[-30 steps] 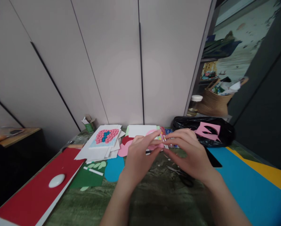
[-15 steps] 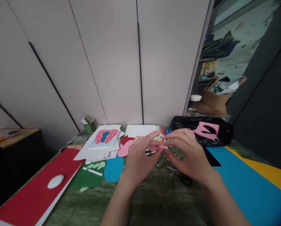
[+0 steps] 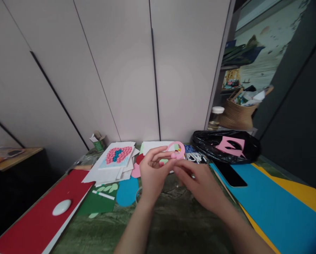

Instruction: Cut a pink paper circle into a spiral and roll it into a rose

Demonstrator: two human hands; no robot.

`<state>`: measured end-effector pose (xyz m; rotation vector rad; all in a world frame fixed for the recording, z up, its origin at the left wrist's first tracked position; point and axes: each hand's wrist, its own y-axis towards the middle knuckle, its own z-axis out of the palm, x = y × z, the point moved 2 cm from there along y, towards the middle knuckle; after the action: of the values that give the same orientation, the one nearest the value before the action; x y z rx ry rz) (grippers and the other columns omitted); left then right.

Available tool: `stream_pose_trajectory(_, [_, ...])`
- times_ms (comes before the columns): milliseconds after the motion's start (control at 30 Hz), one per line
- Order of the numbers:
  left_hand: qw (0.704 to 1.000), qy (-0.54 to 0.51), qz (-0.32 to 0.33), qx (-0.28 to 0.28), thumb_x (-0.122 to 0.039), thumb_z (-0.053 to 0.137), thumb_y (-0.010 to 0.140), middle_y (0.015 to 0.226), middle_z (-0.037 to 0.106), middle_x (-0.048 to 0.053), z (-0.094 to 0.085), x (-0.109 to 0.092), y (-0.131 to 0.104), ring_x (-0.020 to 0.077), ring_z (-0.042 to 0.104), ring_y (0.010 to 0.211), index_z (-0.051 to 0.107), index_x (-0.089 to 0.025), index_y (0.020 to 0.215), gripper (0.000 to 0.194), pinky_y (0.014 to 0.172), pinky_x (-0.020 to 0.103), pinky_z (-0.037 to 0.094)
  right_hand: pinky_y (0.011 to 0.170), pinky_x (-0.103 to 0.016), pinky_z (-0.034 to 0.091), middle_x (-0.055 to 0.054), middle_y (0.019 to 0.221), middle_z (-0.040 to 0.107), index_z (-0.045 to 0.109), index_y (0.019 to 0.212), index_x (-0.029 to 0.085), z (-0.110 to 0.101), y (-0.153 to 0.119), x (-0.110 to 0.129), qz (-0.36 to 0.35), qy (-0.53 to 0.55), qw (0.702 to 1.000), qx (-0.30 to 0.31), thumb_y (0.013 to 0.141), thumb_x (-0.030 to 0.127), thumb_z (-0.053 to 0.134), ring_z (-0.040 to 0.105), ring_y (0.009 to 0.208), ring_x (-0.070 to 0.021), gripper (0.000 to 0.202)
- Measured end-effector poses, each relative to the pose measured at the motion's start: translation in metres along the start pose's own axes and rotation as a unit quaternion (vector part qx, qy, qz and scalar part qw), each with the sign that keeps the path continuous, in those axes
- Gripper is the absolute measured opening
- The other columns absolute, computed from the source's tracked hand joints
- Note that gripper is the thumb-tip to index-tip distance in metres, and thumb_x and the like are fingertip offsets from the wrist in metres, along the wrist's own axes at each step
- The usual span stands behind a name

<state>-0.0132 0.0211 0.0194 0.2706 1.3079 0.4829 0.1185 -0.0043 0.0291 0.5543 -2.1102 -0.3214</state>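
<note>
A curled pink paper strip [image 3: 182,149] arches above my fingertips in the middle of the table. My left hand [image 3: 154,171] pinches its lower end, where a small pink roll shows by the fingers. Thumb and fingers of my right hand [image 3: 197,181] close together at the same spot, touching the strip's end; exactly how they grip is partly hidden. Under and behind the hands lie pink paper pieces [image 3: 136,170] and a red paper piece [image 3: 139,158]. A blue rounded paper shape [image 3: 127,191] is left of my left wrist, beside a ring-shaped object [image 3: 138,195].
On the left are white sheets with a pink-and-blue rolled-paper picture [image 3: 118,155], green paper [image 3: 99,204], a glue-stick-like white tube [image 3: 103,195] and red board [image 3: 41,225] bearing a white mouse [image 3: 61,207]. On the right lie a phone [image 3: 232,174], blue board [image 3: 274,201] and black bag [image 3: 200,139].
The pink strip now stands up in a loop above the fingers. My right hand has moved left and down, its fingers drawn in beside my left hand. The scissors no longer show.
</note>
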Motion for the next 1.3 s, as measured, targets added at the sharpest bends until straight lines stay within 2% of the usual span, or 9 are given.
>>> stream_pose_trajectory(133, [0.999,-0.016,0.02,0.022,-0.011,0.075,0.064,0.079,0.074,-0.002,0.003,-0.002,-0.003,0.0097,0.069,0.076,0.063,-0.022,0.092,0.033,0.066,0.018,0.054,0.048,-0.023,0.032,0.006,0.051,0.048,0.053,0.067,0.02,-0.002,0.0,-0.005,-0.003,0.087,0.994,-0.063,0.091,0.037,0.041,0.044,0.047,-0.0088,0.032])
stream_pose_trajectory(233, [0.996,-0.004,0.063,0.056,-0.01,0.074,0.066,0.079,0.074,-0.002,0.004,-0.003,-0.005,0.0103,0.069,0.078,0.061,-0.023,0.096,0.034,0.075,0.022,0.054,0.047,-0.022,0.032,0.006,0.05,0.046,0.052,0.066,0.02,-0.005,0.0,-0.01,-0.004,0.12,0.987,-0.105,0.09,0.035,0.043,0.042,0.047,-0.0088,0.03])
stream_pose_trajectory(333, [0.987,0.065,0.124,0.078,-0.011,0.073,0.069,0.082,0.073,-0.002,0.004,-0.005,-0.006,0.0116,0.069,0.079,0.062,-0.024,0.098,0.033,0.082,0.027,0.053,0.045,-0.022,0.029,0.007,0.047,0.042,0.053,0.063,0.019,-0.008,0.001,-0.013,0.003,0.085,0.986,-0.144,0.087,0.032,0.048,0.038,0.044,-0.0084,0.028])
stream_pose_trajectory(433, [0.968,0.152,0.177,0.089,-0.014,0.07,0.072,0.087,0.072,0.0,0.003,-0.007,-0.007,0.0134,0.069,0.081,0.062,-0.025,0.1,0.031,0.08,0.03,0.054,0.047,-0.022,0.03,0.006,0.047,0.042,0.051,0.06,0.019,-0.012,0.001,-0.012,-0.016,0.037,0.986,-0.161,0.085,0.029,0.049,0.038,0.046,-0.0082,0.027])
stream_pose_trajectory(700, [0.908,0.289,0.284,0.107,-0.013,0.065,0.075,0.092,0.072,-0.001,-0.002,-0.012,-0.006,0.0136,0.066,0.086,0.06,-0.028,0.106,0.034,0.078,0.031,0.053,0.053,-0.022,0.034,0.003,0.058,0.056,0.06,0.068,0.018,-0.021,-0.002,-0.007,-0.079,-0.111,0.975,-0.174,0.085,0.023,0.049,0.047,0.054,-0.0091,0.021])
stream_pose_trajectory(967, [0.886,0.337,0.287,0.139,-0.014,0.06,0.08,0.092,0.072,-0.001,0.002,-0.019,-0.007,0.0156,0.066,0.086,0.055,-0.031,0.114,0.038,0.08,0.035,0.049,0.057,-0.025,0.038,-0.001,0.066,0.064,0.061,0.072,0.019,-0.023,-0.002,-0.007,-0.141,-0.162,0.96,-0.18,0.087,0.023,0.05,0.055,0.059,-0.012,0.019])
stream_pose_trajectory(1133, [0.879,0.353,0.286,0.142,-0.013,0.058,0.08,0.091,0.073,0.0,0.002,-0.019,-0.008,0.0181,0.066,0.086,0.054,-0.032,0.116,0.041,0.079,0.037,0.047,0.058,-0.026,0.037,0.001,0.061,0.061,0.06,0.071,0.019,-0.02,-0.002,-0.006,-0.173,-0.197,0.945,-0.196,0.086,0.022,0.05,0.051,0.056,-0.0119,0.018])
stream_pose_trajectory(1300, [0.877,0.359,0.288,0.135,-0.012,0.058,0.08,0.09,0.073,0.0,0.003,-0.021,-0.01,0.0173,0.066,0.084,0.053,-0.031,0.117,0.042,0.079,0.036,0.045,0.058,-0.026,0.037,0.001,0.058,0.058,0.058,0.07,0.019,-0.019,-0.004,-0.007,-0.168,-0.208,0.941,-0.205,0.085,0.021,0.053,0.049,0.055,-0.0118,0.016])
